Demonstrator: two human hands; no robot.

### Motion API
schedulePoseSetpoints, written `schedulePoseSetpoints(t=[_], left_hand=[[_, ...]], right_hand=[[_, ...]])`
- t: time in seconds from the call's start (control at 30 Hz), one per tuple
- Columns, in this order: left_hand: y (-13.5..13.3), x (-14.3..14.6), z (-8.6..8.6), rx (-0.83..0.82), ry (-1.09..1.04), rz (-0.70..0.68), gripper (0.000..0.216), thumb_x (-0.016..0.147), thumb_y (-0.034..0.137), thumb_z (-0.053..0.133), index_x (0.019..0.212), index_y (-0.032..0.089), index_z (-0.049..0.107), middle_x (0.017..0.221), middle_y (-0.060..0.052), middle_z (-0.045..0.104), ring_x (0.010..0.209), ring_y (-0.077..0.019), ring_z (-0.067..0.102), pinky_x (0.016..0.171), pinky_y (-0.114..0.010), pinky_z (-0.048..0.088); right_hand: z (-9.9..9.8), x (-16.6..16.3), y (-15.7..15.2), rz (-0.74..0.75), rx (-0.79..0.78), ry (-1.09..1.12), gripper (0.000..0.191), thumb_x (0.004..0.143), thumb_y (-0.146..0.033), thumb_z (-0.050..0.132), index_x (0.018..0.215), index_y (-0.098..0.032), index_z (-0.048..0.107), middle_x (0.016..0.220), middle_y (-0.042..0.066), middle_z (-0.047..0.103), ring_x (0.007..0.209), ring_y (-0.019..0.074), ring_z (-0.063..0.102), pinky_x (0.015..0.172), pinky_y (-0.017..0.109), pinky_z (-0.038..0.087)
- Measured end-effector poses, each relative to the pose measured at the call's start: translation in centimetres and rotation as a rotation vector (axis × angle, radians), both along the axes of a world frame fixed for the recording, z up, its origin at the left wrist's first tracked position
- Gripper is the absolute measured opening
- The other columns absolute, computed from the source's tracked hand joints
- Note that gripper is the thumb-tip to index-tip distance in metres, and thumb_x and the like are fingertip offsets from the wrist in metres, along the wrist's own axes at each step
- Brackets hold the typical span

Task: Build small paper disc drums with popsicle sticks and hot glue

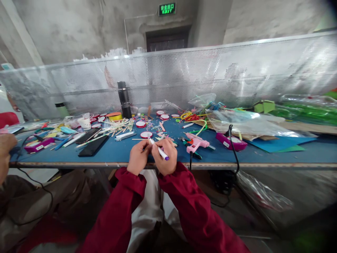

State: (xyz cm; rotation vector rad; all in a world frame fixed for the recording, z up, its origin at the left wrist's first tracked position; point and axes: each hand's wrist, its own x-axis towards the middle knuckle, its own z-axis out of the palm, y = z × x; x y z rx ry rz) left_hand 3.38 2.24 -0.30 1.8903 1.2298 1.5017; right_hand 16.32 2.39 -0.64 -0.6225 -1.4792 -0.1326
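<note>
My right hand [167, 164] grips a white marker pen [161, 153] with a purple end, slanting down from the far left toward me. Close against it, my left hand [138, 158] has its thumb and fingers pinched together near the pen's far end. Whatever small thing those fingers hold is hidden. Just beyond both hands lies a round white disc with a red rim [146, 135], partly behind the pen. A pink glue gun [196, 142] rests on the blue tabletop [168, 127] to the right of my right hand.
Thin sticks [119, 127], a black phone [93, 146] and a black bottle [124, 100] stand or lie to the left. A purple tape-like ring [231, 141] and clear plastic sheets [247, 121] are on the right. Another person's hand [5, 154] shows at far left. Perforated metal screen [168, 79] behind.
</note>
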Motion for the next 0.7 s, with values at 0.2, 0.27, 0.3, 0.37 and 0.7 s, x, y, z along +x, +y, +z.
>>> schedulePoseSetpoints(t=[0.2, 0.27, 0.3, 0.37, 0.7], left_hand=[[-0.01, 0.08, 0.06, -0.005, -0.02, -0.005, 0.018, 0.09, 0.03, 0.055, 0.082, 0.018, 0.066, 0.072, 0.001, 0.06, 0.071, -0.0152, 0.051, 0.069, -0.025, 0.041], [0.0, 0.11, 0.04, -0.005, -0.028, -0.01, 0.017, 0.09, 0.029, 0.056, 0.083, 0.018, 0.066, 0.073, 0.001, 0.061, 0.072, -0.0152, 0.051, 0.07, -0.025, 0.041], [0.0, 0.12, 0.03, -0.006, -0.03, -0.012, 0.017, 0.09, 0.029, 0.056, 0.082, 0.018, 0.066, 0.073, 0.001, 0.061, 0.072, -0.0152, 0.051, 0.071, -0.025, 0.041], [0.01, 0.12, -0.02, -0.007, -0.033, -0.015, 0.017, 0.09, 0.029, 0.056, 0.081, 0.018, 0.065, 0.074, 0.001, 0.061, 0.072, -0.0151, 0.051, 0.072, -0.025, 0.042], [0.15, -0.03, -0.27, 0.013, -0.036, -0.01, 0.019, 0.089, 0.027, 0.055, 0.075, 0.018, 0.063, 0.075, 0.001, 0.061, 0.071, -0.0145, 0.051, 0.071, -0.025, 0.042]], right_hand=[[-0.1, 0.01, -0.04, -0.007, -0.009, 0.016, 0.014, 0.089, -0.019, 0.058, 0.076, -0.024, 0.056, 0.069, -0.001, 0.063, 0.068, 0.0173, 0.057, 0.074, 0.035, 0.048], [-0.11, 0.01, -0.07, -0.003, -0.006, 0.02, 0.013, 0.089, -0.019, 0.058, 0.077, -0.024, 0.056, 0.07, 0.0, 0.064, 0.068, 0.0174, 0.058, 0.075, 0.035, 0.048], [-0.1, 0.0, -0.08, -0.001, -0.003, 0.02, 0.012, 0.089, -0.019, 0.058, 0.078, -0.024, 0.056, 0.07, 0.0, 0.064, 0.068, 0.0175, 0.058, 0.076, 0.036, 0.048], [-0.1, -0.02, -0.07, 0.005, 0.003, 0.012, 0.012, 0.089, -0.018, 0.058, 0.079, -0.024, 0.056, 0.071, 0.0, 0.065, 0.069, 0.0176, 0.059, 0.077, 0.036, 0.048], [-0.06, -0.07, 0.01, 0.027, 0.031, -0.022, 0.013, 0.089, -0.018, 0.058, 0.079, -0.024, 0.056, 0.07, 0.0, 0.065, 0.069, 0.0176, 0.06, 0.078, 0.036, 0.049]])
